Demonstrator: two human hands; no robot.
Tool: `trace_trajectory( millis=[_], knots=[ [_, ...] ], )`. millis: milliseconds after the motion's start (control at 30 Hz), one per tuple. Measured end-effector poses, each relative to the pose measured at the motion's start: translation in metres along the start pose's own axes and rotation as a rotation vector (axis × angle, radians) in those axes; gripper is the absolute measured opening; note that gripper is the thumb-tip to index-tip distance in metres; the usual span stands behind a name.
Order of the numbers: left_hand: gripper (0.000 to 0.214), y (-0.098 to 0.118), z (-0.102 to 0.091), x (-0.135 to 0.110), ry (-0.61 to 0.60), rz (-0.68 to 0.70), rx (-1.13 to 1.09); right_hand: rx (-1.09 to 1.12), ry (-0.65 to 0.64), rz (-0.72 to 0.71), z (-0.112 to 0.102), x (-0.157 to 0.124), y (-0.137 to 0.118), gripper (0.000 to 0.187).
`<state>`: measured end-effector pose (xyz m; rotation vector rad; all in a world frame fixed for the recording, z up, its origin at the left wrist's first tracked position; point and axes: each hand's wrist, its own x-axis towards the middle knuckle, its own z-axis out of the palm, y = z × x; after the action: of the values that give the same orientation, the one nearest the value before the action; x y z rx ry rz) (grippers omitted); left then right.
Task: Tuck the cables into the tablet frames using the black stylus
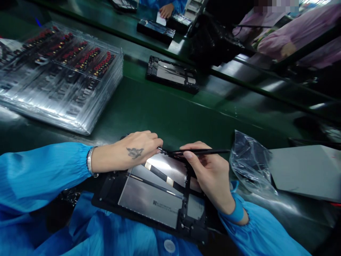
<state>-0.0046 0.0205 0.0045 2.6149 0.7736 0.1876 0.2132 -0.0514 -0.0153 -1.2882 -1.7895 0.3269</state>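
Note:
An opened tablet (149, 202) lies tilted in front of me, its silver battery panels and a dark ribbon cable (160, 175) with gold-coloured patches exposed. Over its upper left edge my left hand (133, 151) is closed, the fingertips pinched by a small dark part; what they hold is mostly hidden. My right hand (209, 170) grips black tweezers (210, 151) between thumb and fingers. The tweezers' tips point left, to the tablet's upper edge close to my left fingertips.
Stacked clear plastic trays (80, 81) with red and black parts stand at the left. Another opened device (173, 74) lies beyond the green bench top. A clear plastic bag (249, 163) and a pale grey box (306, 172) are at the right. Co-workers' hands (166, 11) and pink sleeves (290, 35) show across the line.

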Motion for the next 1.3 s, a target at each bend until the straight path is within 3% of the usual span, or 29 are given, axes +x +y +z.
trace_trajectory(
  millis=[500,833,1000,1300],
  knots=[
    [0.02,-0.0034,0.0026,0.0015,0.026,0.031,-0.001,-0.016,0.007,-0.015,0.0011,0.0002,-0.0011,0.013],
    [0.02,0.0029,-0.0028,0.003,-0.038,-0.031,0.01,0.029,0.012,0.025,0.0003,-0.001,0.001,0.012],
    [0.023,-0.0014,0.0003,0.0018,0.016,0.024,-0.006,0.016,0.005,0.01,0.0004,-0.0002,-0.0003,0.012],
    [0.022,-0.0009,0.0012,0.0005,0.007,0.014,0.008,-0.019,-0.002,-0.022,0.0002,-0.0004,-0.0004,0.008]
  ],
)
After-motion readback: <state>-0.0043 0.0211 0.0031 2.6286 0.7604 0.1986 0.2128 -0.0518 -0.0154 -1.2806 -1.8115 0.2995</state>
